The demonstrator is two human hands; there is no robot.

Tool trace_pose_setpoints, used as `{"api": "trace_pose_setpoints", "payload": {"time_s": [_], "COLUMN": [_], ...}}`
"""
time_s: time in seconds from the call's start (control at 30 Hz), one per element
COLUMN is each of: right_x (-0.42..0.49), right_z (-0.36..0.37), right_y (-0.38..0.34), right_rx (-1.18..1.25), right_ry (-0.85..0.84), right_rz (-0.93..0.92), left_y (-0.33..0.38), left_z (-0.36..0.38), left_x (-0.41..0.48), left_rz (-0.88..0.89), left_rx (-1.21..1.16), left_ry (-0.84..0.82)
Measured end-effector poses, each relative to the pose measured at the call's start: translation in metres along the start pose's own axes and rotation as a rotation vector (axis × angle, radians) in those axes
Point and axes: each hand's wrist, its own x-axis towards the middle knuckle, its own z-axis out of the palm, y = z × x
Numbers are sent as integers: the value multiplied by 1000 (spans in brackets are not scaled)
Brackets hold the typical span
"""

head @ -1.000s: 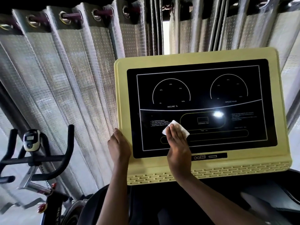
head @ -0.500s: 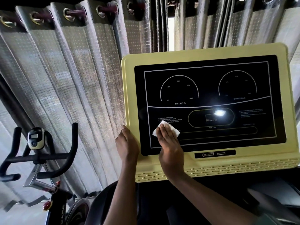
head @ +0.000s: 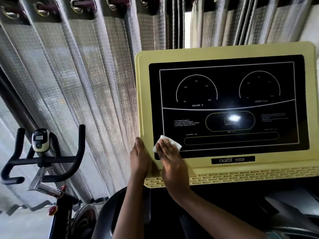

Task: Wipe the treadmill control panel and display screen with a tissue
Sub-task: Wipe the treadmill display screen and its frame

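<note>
Pressing flat, the right hand (head: 170,157) pins the white tissue (head: 170,140) under straight, spread fingers at the lower left corner of the black display screen (head: 227,94), centre-right of the frame. The tissue lies right on the glass, and its corners poke out above and beside the fingertips, just below the word CALORIES. Nothing is curled here: it is an open palm bearing down.

The left hand (head: 139,157) sits against the left edge of the yellow control panel (head: 142,100), just beside the right hand, with one digit lying up along the frame. The other fingers are hidden behind the edge, so I cannot tell whether it grips or only rests there.

On the screen, the INCLINE and SPEED dials sit across the top, and a bright glare (head: 233,118) lies over the middle readout. A slotted vent strip (head: 241,176) runs along the panel's bottom edge.

In the lower left of the frame stands an exercise bike (head: 43,159), well apart from the panel. Grey eyelet curtains (head: 77,75) fill the background.
</note>
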Motion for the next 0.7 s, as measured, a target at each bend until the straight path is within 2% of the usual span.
{"api": "trace_pose_setpoints", "payload": {"time_s": [0.27, 0.53, 0.7], "right_x": [85, -21, 25], "right_z": [6, 12, 7], "right_y": [-8, -20, -10], "right_rx": [34, -2, 28], "right_ry": [55, 29, 39], "right_rz": [58, 19, 42], "left_y": [-1, -2, 4], "left_z": [-3, 0, 0], "left_x": [-3, -3, -5], "left_rz": [-22, 6, 2], "left_rx": [9, 16, 33], "left_ry": [0, 36, 34]}}
